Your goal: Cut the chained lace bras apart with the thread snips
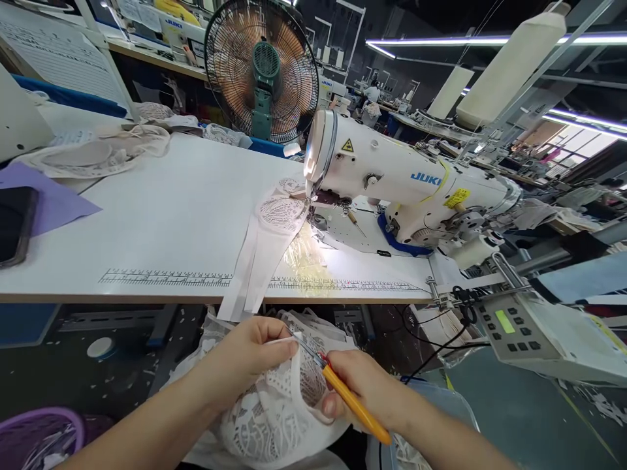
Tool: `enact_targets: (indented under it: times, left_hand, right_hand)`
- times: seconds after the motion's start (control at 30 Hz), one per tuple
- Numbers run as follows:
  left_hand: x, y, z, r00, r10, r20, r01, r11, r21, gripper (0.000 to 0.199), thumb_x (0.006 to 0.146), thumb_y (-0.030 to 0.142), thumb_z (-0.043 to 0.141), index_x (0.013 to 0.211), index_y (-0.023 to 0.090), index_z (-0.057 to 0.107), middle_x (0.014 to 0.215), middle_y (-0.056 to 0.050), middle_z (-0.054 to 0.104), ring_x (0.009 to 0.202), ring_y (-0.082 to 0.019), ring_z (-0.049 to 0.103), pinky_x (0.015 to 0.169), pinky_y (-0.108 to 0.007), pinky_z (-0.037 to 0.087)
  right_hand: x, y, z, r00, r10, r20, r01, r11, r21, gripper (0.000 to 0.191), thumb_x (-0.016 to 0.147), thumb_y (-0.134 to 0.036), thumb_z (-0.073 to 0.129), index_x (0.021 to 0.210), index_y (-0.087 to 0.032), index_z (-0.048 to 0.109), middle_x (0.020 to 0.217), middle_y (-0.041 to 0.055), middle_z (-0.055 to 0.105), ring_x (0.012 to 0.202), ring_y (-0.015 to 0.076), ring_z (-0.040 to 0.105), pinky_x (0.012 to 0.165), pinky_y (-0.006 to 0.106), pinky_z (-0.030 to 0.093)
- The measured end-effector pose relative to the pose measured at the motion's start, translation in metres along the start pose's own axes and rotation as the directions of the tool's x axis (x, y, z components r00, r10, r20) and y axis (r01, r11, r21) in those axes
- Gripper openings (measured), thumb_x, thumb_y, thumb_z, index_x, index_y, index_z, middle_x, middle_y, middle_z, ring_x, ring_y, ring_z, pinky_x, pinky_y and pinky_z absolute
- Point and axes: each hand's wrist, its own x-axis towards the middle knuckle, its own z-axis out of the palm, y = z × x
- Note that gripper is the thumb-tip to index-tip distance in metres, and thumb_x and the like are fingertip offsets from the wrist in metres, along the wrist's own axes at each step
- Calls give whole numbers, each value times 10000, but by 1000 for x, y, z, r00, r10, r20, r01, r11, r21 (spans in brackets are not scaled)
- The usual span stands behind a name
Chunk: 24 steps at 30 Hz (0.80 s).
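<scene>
White lace garments [264,424] lie bunched below the table's front edge. My left hand [262,346] is closed on a white strap or edge of the lace garment, fingertips pinched. In my right hand [350,385] is a tool with an orange handle [357,405], and its metal tip touches the garment near my left fingertips. Another lace piece [281,212] sits under the sewing machine's needle area, its long white bands [249,274] hanging over the table edge.
A white sewing machine [382,163] stands on the white table [186,209]. Behind is a fan [264,72]. At the left are a phone [17,222], purple paper [49,196] and a purple basket [73,418]. A control box [514,326] is at the right.
</scene>
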Motion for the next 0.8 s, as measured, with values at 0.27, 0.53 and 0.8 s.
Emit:
enact_targets:
  times: [0.27, 0.53, 0.8]
  left_hand:
    - [0, -4, -3, 998, 59, 7, -60, 997, 40, 305, 620, 368, 591, 480, 184, 392, 455, 88, 280, 439, -62, 201, 442, -214, 152]
    - [-14, -7, -8, 963, 138, -230, -132, 990, 42, 290, 665, 430, 615, 561, 175, 523, 456, 72, 381, 402, -64, 307, 391, -187, 235]
    - [-29, -14, -16, 779, 149, -609, -258, 961, -96, 305, 515, 407, 761, 693, 188, 648, 643, 15, 632, 532, -130, 549, 469, -211, 446]
  right_hand:
    - [6, 12, 17, 994, 57, -98, -38, 982, 185, 368, 719, -493, 492, 563, -186, 362, 516, -36, 339, 469, 84, 292, 417, 218, 243]
    - [5, -15, 6, 925, -207, -317, 282, 936, 211, 437, 647, -539, 630, 855, -179, 494, 786, 27, 528, 670, 146, 474, 587, 256, 417]
    - [5, 5, 47, 809, -401, -429, 332, 915, -229, 194, 594, -84, 458, 648, -215, 326, 584, -15, 446, 515, 125, 376, 475, 233, 292]
